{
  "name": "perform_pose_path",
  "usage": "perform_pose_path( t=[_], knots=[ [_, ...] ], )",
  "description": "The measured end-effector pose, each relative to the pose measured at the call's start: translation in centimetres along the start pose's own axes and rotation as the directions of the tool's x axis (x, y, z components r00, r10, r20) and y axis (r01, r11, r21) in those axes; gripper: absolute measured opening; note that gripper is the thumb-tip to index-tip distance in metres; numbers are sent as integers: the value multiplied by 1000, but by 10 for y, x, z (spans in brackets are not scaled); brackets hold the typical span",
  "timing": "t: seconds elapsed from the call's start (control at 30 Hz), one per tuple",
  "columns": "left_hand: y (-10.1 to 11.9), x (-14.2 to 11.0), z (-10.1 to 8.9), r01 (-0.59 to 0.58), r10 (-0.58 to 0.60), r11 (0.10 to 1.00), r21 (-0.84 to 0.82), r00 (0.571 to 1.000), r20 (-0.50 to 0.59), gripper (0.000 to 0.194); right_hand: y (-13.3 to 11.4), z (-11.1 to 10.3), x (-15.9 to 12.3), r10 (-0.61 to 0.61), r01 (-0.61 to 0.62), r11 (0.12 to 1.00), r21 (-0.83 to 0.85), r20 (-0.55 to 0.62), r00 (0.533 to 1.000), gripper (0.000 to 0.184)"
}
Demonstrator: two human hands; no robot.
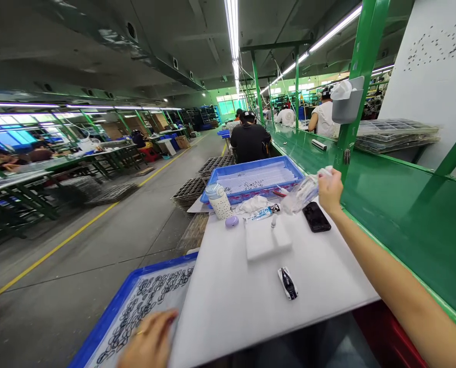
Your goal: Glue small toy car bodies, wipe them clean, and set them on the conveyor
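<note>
While the right hand (pixel 331 190) pinches a crumpled plastic bag (pixel 301 195) at three o'clock, the left hand (pixel 147 340), blurred, grip indeterminable, is at seven, by a blue-rimmed tray (pixel 108 318) of black rings (pixel 155 291).

Left grip (pixel 147 340): low, motion-blurred, fingers curved downward | Right grip (pixel 330 191): farther forward, fingers curled inward | Right arm (pixel 389 271): extended

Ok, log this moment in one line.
right hand: holding crumpled plastic bag | left hand: blurred, by blue tray of dark loops | toy car: on white tabletop | phone: near right hand
</note>
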State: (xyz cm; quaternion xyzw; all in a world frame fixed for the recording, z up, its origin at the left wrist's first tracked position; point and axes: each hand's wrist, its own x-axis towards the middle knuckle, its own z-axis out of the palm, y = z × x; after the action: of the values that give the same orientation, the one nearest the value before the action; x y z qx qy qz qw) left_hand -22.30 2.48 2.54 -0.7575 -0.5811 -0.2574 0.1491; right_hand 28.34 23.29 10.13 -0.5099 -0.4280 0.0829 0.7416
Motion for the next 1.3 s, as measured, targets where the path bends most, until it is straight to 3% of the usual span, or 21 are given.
perform_pose_path(
  t=[0.13, 0.23, 0.3, 0.47, 0.67, 0.77, 0.83, 0.9, 0.97, 1.07, 1.17, 1.23, 1.3],
  knots=[
    [68, 18, 32, -218, 221, 975, -45, 972, 77, 41, -13, 24, -12, -168, 216, 967, -133, 303, 938, 36],
    [101, 22, 39, -241, 232, 970, 12, 943, 238, 44, -10, 30, -9, -172, 265, 942, -205, 381, 909, 27],
    [105, 21, 40, -222, 203, 974, 37, 938, 281, 44, -7, 29, -5, -166, 282, 929, -239, 413, 895, 23],
    [93, 21, 42, -204, 204, 979, -26, 947, 248, 38, -11, 28, -11, -202, 380, 893, -240, 540, 817, 23],
    [84, 20, 41, -200, 246, 945, -258, 956, 159, 26, -25, 34, -14, -162, 377, 895, -237, 614, 772, 24],
    [83, 34, 27, -208, 264, 930, -304, 952, 157, 24, -34, 35, -4, -91, 328, 914, -239, 667, 740, 25],
    [92, 57, 15, -231, 255, 939, -257, 965, 67, 21, -39, 34, 1, -52, 288, 929, -232, 689, 723, 26],
    [113, 91, 6, -274, 271, 946, -172, 962, -43, 30, -43, 32, 1, -34, 247, 945, -216, 683, 729, 26],
    [145, 129, 4, -399, 395, 907, -131, 917, -57, 44, -45, 30, -2, -27, 204, 959, -194, 658, 752, 26],
    [194, 183, 17, -609, 615, 787, -96, 787, 47, 65, -42, 30, -6, -5, 124, 981, -151, 616, 788, 26],
    [230, 218, 35, -740, 740, 670, -60, 659, 136, 62, -40, 31, 4, 59, 2, 994, -114, 527, 848, 27],
    [242, 228, 42, -760, 757, 648, -43, 637, 147, 45, -41, 24, 21, 122, -86, 991, -102, 427, 896, 30],
    [243, 230, 46, -740, 737, 672, -28, 665, 122, 31, -45, 8, 41, 189, -161, 981, -109, 329, 925, 32]
  ],
)
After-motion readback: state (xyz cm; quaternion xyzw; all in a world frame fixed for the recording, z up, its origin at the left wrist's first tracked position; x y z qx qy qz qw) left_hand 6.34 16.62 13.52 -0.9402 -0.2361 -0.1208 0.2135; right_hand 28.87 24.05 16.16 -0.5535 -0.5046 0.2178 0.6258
